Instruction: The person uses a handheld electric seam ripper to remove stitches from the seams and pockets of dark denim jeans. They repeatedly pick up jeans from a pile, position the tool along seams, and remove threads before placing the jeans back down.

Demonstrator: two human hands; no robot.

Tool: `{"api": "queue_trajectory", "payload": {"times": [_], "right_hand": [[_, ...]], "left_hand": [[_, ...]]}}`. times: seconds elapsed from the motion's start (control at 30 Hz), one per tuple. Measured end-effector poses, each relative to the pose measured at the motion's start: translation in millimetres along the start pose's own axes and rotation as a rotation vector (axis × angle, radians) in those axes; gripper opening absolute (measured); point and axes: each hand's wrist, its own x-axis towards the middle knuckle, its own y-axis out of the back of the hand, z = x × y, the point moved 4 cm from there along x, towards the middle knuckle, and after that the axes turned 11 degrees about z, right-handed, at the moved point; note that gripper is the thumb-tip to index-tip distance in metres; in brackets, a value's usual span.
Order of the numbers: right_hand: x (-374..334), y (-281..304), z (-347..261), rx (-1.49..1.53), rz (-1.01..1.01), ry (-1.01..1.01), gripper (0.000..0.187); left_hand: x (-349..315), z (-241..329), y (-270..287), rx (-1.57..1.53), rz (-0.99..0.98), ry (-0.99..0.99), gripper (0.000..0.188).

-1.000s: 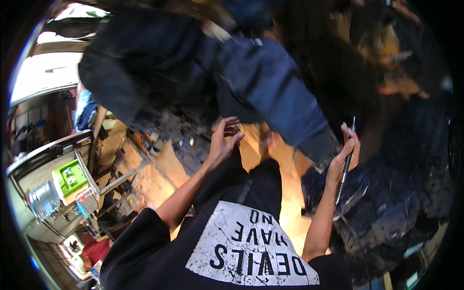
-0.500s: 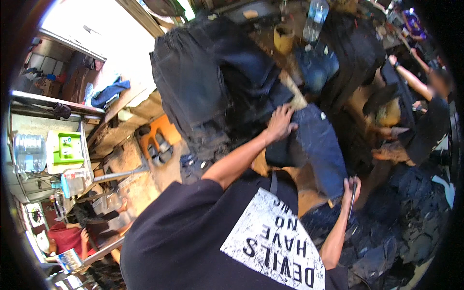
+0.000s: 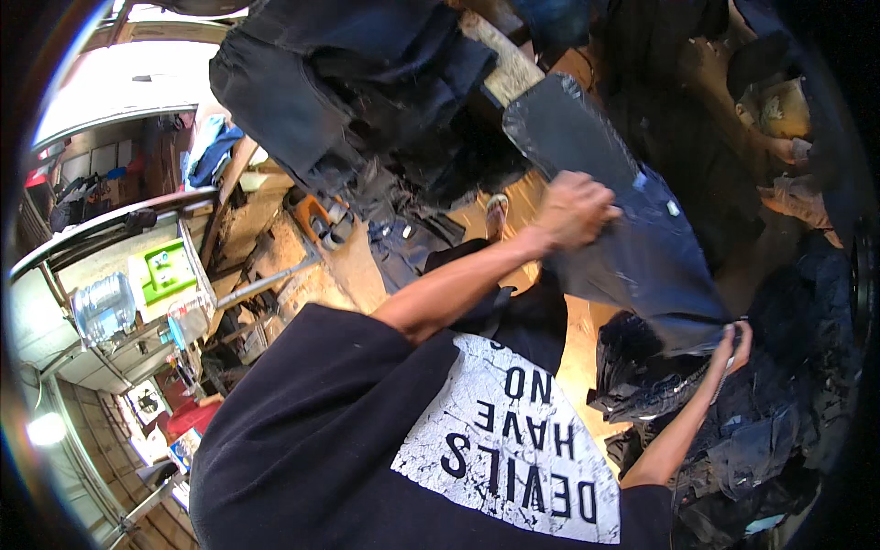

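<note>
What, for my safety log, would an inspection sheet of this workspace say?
Surface: a pale board shows beyond the dark cloth's far end; otherwise largely hidden.
Job's things: dark cloth stretched out between board and right hand; small pale mark near its edge.
Clutter: dark garments piled at upper left; dark cloth heap at lower right.
Grip, left hand: fingers curled over the cloth; contact unclear.
Grip, right hand: at the cloth's near right corner; hold partly hidden.
Cables: nothing seen clearly.
Surroundings: green tray, large clear bottle, sandals, glowing lamp, all on the left.
</note>
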Motion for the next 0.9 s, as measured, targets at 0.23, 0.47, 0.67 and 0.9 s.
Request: {"api": "queue_trajectory", "payload": {"times": [0.23,0.47,0.67,0.9], "right_hand": [[104,-4,-150,0.182,0.289,0.349,0.034],[-87,-127,-364,0.629,-0.433,0.600,0.023],[-90,-148,-349,0.705,-0.353,0.427,0.025],[-94,-149,-351,0.632,-0.338,0.114,0.027]], "left_hand": [[31,-8,-13,0.079,0.305,0.343,0.016],[99,-196,36,0.196,0.254,0.133,0.034],[61,-121,89,0.178,0.354,0.307,0.056],[4,-92,78,0.153,0.208,0.425,0.053]]}}
